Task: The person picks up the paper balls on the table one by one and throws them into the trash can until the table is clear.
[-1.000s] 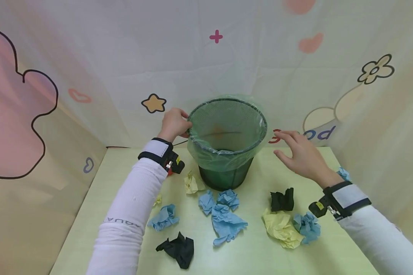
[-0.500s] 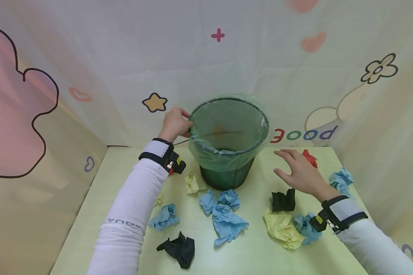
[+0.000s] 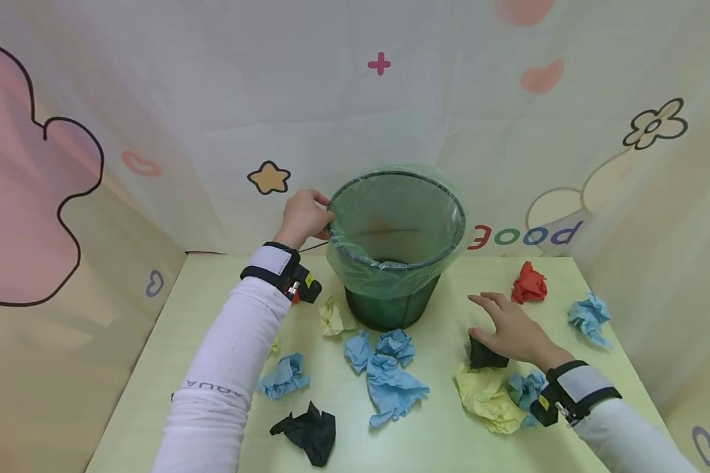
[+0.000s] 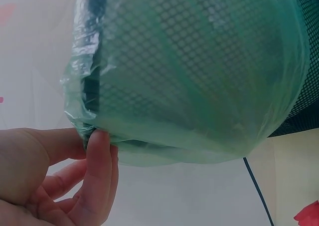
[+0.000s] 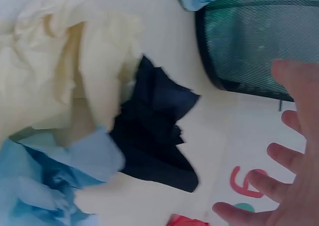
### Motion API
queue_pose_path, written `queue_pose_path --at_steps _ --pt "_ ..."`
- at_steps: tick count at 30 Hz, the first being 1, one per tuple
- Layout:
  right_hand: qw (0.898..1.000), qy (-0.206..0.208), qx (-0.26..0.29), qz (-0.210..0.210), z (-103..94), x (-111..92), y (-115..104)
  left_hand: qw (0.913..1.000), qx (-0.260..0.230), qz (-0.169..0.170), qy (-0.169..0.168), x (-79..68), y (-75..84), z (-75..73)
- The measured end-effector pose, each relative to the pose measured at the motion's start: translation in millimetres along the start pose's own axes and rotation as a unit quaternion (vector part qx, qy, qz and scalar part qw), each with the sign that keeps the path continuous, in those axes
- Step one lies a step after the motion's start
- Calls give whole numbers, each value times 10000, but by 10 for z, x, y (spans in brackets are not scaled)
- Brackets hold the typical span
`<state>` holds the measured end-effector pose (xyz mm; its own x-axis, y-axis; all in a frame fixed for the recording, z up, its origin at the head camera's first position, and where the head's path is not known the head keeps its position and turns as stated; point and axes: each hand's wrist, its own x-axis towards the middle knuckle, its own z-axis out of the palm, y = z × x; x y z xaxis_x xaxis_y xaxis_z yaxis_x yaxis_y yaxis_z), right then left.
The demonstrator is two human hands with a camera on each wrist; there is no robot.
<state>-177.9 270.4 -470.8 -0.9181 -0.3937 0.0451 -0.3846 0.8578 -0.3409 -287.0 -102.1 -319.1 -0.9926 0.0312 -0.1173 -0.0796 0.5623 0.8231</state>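
Observation:
At the back of the table stands a black mesh wastebasket (image 3: 384,309), lined with a green plastic bag (image 3: 367,272) folded over its rim. My left hand (image 3: 304,218) pinches the rim and the bag at the left side; in the left wrist view the thumb and fingers (image 4: 99,166) close on the bag-covered edge. My right hand (image 3: 511,328) hovers with spread fingers over a black crumpled paper (image 3: 485,356), partly hiding it. In the right wrist view a gap shows between this black paper (image 5: 154,131) and the fingers (image 5: 284,158).
Near the right hand lie yellow paper (image 3: 490,401), blue paper (image 3: 526,389), red paper (image 3: 529,284) and another blue ball (image 3: 590,318). Several blue pieces (image 3: 393,387) lie before the basket, a yellow one (image 3: 331,318) beside it. More black paper (image 3: 310,430) is at front left. A curtain (image 3: 213,131) hangs behind.
My right hand has come down and toward me from beside the basket to above the black paper, uncovering the red paper. My left hand has stayed at the rim.

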Motion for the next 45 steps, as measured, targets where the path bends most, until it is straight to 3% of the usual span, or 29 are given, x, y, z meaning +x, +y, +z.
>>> queue_pose_path --at_steps 7,18,29,36,45 --pt "9997 -203 -27 138 175 -74 59 9999 -95 -24 30 5 -13 -4" --pt "9920 -1150 84 522 331 -75 156 9996 -273 -31 57 5 -18 -15" --pt "9818 -1804 11 601 352 64 166 9996 -259 -51 75 36 -50 11" --pt "9673 -2313 -304 999 428 147 162 9994 -326 -36 74 29 -59 30" --pt "9680 -2391 -472 599 463 158 141 9994 -343 7 62 35 -65 19"
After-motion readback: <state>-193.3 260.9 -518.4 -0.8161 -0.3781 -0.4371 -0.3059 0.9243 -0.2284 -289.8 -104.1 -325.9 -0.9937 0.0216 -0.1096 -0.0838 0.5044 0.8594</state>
